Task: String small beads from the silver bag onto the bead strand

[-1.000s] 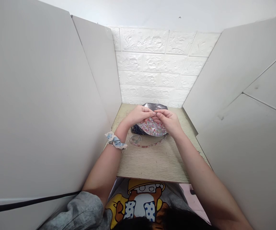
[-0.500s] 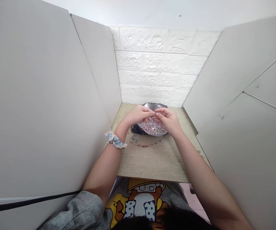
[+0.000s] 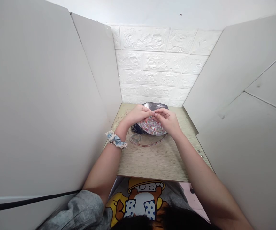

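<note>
My left hand (image 3: 140, 114) and my right hand (image 3: 167, 120) meet fingertip to fingertip, both pinched closed. Whatever lies between the fingertips is too small to make out. Right below them an open dark bag with a silvery lining (image 3: 155, 105) holds many small pink, red, white and pale beads (image 3: 152, 127). In front of the bag, a string of reddish beads (image 3: 148, 145) curves across the tabletop. Its left end joins a small coil of pale beaded strand (image 3: 135, 138).
The light wood-grain tabletop (image 3: 149, 163) sits between grey panels on the left (image 3: 92, 57) and right (image 3: 224, 70). A white brick-pattern wall (image 3: 157, 60) closes the back. Small shiny bits (image 3: 200, 154) lie near the right edge.
Both hands keep their fingertip pinch over the bag, with only a very slight shift of the right hand to the left. The bag and bead string look the same.
</note>
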### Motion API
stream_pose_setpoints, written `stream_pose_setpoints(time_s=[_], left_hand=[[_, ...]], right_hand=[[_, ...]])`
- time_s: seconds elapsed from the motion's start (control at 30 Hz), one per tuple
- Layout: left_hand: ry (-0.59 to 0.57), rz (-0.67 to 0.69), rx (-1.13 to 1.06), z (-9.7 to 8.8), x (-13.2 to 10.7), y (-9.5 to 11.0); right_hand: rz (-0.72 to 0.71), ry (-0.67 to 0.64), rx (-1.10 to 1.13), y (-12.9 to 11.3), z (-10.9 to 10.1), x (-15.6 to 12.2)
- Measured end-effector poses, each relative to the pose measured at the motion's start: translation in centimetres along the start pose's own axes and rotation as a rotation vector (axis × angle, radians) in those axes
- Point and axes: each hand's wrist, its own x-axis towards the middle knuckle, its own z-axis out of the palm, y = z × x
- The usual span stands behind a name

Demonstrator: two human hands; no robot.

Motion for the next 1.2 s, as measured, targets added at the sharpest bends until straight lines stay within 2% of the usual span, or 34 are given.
stream_pose_setpoints(time_s=[0.37, 0.83, 1.2], left_hand=[[0.007, -0.019, 0.007, 0.02, -0.02, 0.05], [-0.014, 0.000, 0.038, -0.08, 0.22, -0.42], [0.000, 0.000, 0.018, -0.05, 0.00, 0.00]], right_hand=[[0.019, -0.009, 0.072, 0.23, -0.07, 0.04], [0.002, -0.014, 0.023, 0.15, 0.04, -0.02], [0.055, 0.002, 0.050, 0.17, -0.01, 0.01]])
